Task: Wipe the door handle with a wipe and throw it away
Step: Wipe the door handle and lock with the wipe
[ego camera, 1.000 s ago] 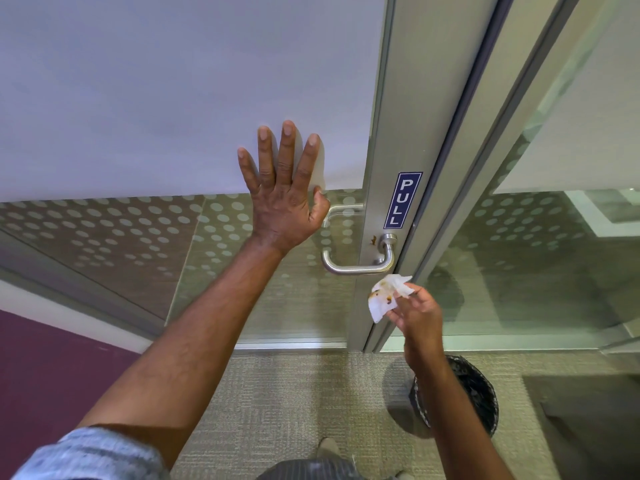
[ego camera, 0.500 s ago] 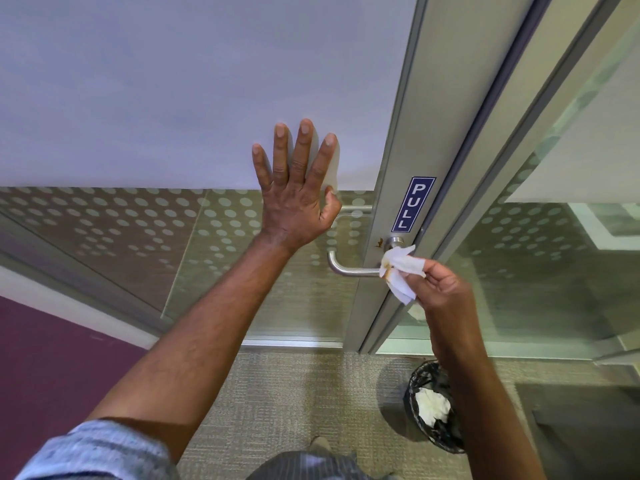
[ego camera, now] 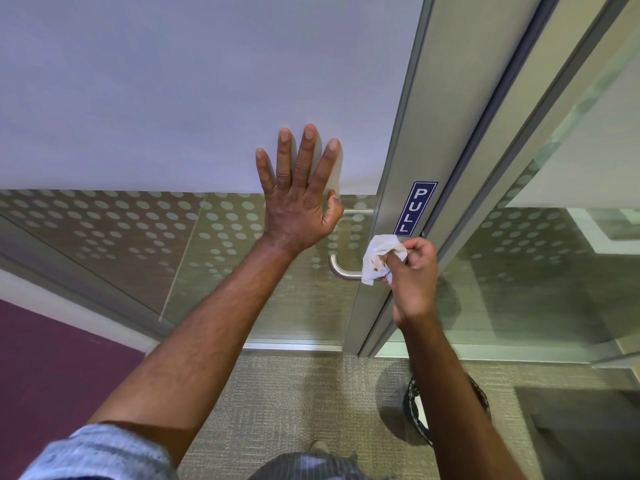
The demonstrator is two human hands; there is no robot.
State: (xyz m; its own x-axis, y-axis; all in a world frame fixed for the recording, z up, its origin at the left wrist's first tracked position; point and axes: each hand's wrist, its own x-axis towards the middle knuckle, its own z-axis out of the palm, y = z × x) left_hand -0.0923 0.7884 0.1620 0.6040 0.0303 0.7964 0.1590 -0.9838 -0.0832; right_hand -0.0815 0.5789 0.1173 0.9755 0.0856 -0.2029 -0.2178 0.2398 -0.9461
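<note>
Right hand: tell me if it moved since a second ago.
Yes. The right hand rose from below the door handle and now presses the wipe on it, under the PULL sign.

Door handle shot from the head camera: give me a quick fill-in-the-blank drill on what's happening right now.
1. The right hand presses a stained ____ against the door handle.
2. The left hand lies flat with fingers ____ on the glass door.
3. The blue sign above the handle reads ____.
4. The black wastebasket stands on the ____ below the right arm.

Missing words: wipe; spread; PULL; carpet
</note>
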